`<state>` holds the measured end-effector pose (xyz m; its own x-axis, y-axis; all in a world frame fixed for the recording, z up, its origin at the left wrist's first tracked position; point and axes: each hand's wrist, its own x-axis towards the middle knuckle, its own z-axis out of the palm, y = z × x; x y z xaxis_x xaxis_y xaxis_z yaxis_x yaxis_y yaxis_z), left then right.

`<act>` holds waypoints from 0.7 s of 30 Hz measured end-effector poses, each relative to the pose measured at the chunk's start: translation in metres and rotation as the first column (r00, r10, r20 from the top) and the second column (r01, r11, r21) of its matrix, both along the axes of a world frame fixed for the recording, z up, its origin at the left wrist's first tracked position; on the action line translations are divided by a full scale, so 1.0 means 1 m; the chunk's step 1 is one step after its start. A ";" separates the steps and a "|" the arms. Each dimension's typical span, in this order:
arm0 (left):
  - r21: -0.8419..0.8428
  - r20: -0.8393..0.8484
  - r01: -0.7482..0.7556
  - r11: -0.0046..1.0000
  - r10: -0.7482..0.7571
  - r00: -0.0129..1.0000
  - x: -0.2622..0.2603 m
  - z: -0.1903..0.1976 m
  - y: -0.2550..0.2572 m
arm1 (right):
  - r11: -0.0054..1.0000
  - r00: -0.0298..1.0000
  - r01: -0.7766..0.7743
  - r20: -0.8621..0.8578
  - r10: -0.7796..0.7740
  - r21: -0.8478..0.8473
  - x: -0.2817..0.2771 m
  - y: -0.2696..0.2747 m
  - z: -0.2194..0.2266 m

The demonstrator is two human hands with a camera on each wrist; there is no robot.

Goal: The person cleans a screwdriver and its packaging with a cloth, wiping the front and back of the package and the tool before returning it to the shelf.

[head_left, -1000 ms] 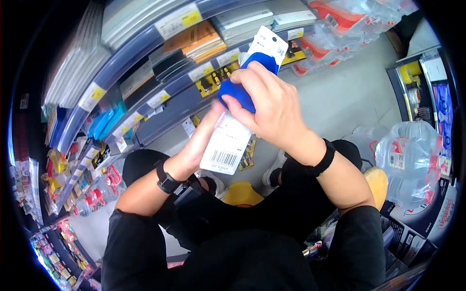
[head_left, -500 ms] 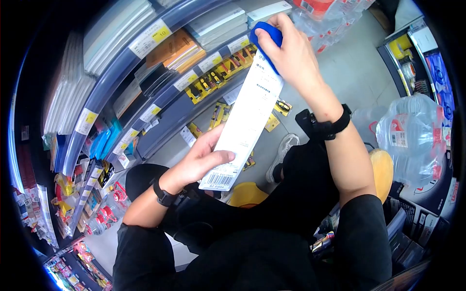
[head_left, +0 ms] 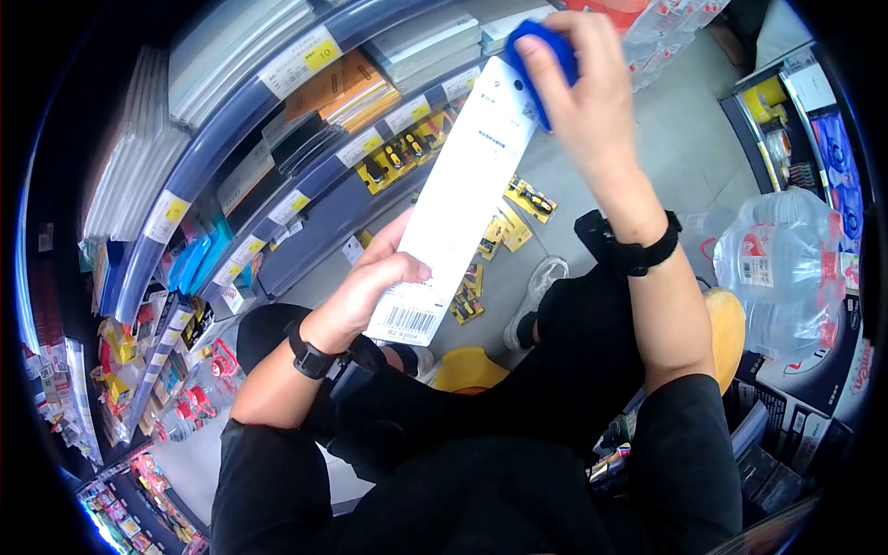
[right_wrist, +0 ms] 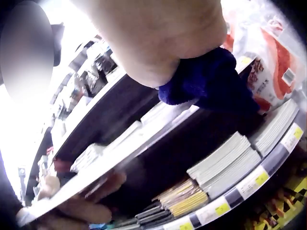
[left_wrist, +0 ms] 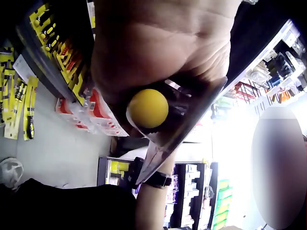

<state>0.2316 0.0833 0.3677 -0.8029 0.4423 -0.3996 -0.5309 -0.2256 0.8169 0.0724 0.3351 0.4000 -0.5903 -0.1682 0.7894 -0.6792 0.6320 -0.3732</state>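
I am crouched in a shop aisle holding a long white package [head_left: 462,185] with a barcode at its lower end. My left hand [head_left: 393,273] grips that lower end, thumb on the front just above the barcode. My right hand [head_left: 578,69] holds a blue cloth [head_left: 541,46] against the package's top end, fingers curled over it. In the right wrist view the blue cloth [right_wrist: 211,81] bulges from under the hand, and the package edge [right_wrist: 120,158] runs down to my left hand's fingers [right_wrist: 81,206]. The left wrist view shows my palm on the package [left_wrist: 187,120].
Curved shelves [head_left: 305,176] with yellow price tags hold stacked stationery packs and yellow tool cards on the left. Several yellow tool cards [head_left: 518,199] lie on the grey floor. Large water bottles [head_left: 786,268] stand at the right, beside another shelf unit [head_left: 814,111].
My right hand has moved with the blue cloth from the package's middle up to its top end. My left hand has shifted to the barcode end.
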 end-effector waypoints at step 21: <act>0.251 0.251 -0.297 0.921 0.235 0.939 -0.012 -0.011 0.002 | 0.905 0.878 -0.415 0.301 0.372 0.094 0.104 -0.083 -0.018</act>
